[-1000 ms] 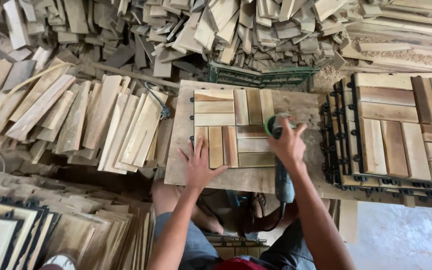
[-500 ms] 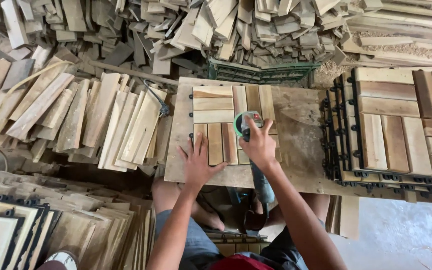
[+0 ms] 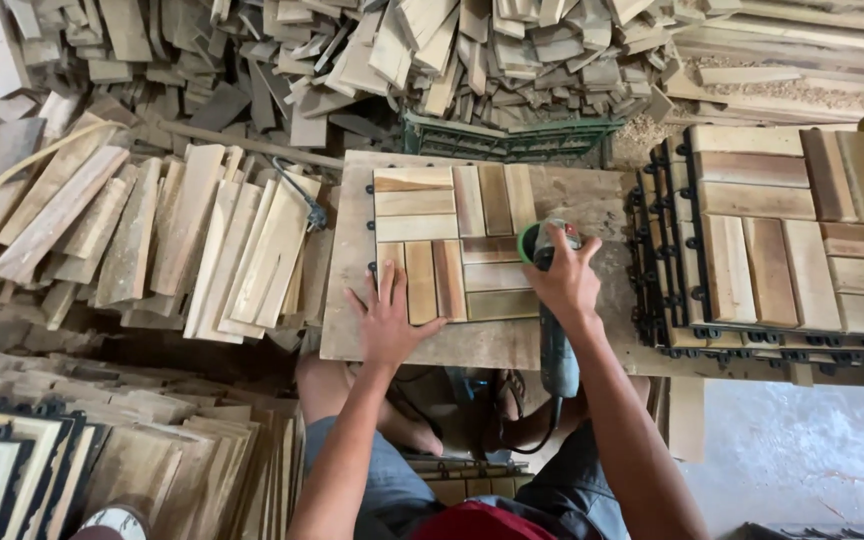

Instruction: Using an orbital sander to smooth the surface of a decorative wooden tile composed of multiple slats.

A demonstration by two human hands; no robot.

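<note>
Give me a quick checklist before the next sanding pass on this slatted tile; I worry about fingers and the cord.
1. Left hand flat on the wooden tile, pinning its lower left corner: ok.
2. Right hand gripping the grinder from above: ok.
3. Left hand's fingers apart from the green disc guard: ok.
4. Tile lying flat on the work board: ok.
5. Cord trailing down by the legs, away from the disc: ok.
6. Disc spinning or stopped: cannot tell.
</note>
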